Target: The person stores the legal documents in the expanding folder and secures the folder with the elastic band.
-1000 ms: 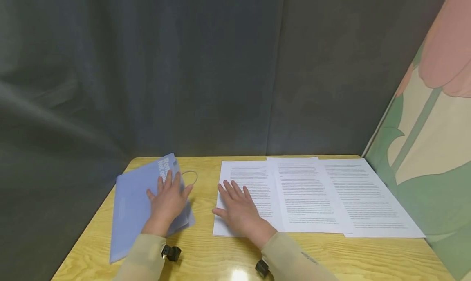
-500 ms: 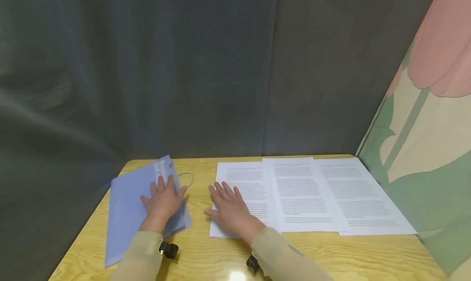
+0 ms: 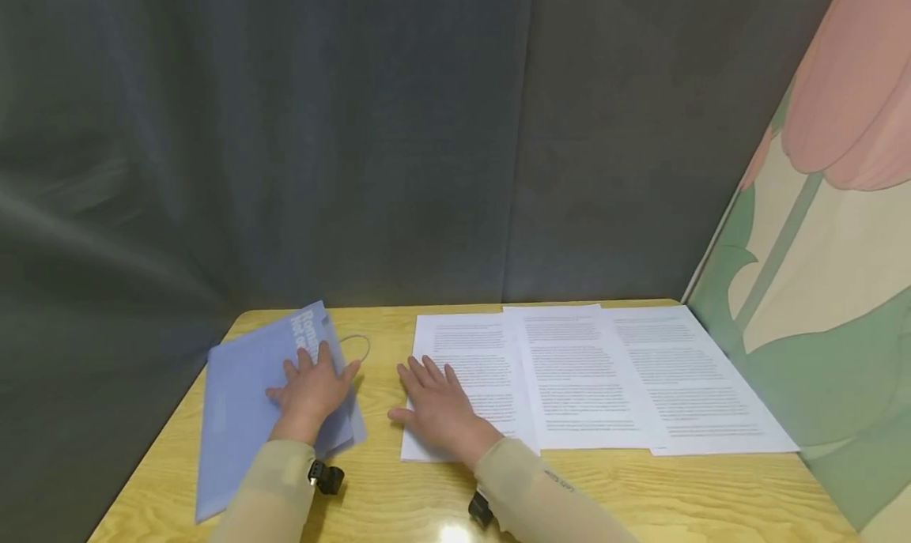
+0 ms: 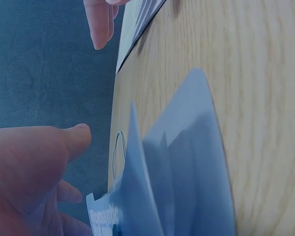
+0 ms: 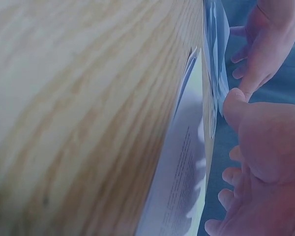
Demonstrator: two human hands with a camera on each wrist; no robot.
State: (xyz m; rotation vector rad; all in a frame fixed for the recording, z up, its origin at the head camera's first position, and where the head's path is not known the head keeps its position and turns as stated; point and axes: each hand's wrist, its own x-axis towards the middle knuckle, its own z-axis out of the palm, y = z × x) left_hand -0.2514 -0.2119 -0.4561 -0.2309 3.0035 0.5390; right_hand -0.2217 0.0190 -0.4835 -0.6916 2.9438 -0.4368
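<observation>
A blue document folder [image 3: 242, 416] with white lettering lies slanted on the left of the table. Over its right side is my left hand [image 3: 313, 389], fingers spread and straight. In the left wrist view a gap shows between this hand [image 4: 29, 172] and the folder's lifted flap [image 4: 137, 187]. My right hand [image 3: 437, 409] is spread palm down above the left printed sheet [image 3: 484, 341]; the right wrist view shows the palm apart from the paper [image 5: 179, 182]. Neither hand grips anything.
Two more printed sheets, the middle one [image 3: 569, 369] and the right one [image 3: 683, 369], overlap in a row rightward. A thin cord loop [image 3: 363, 344] sticks out from the folder. A dark curtain [image 3: 356, 132] hangs behind the wooden table [image 3: 384, 495]; a flower-patterned panel [image 3: 840, 290] stands at right.
The whole head view has shifted slightly, so the table's contents sit a little further left. Both hands keep their spread pose over the folder and the left sheet.
</observation>
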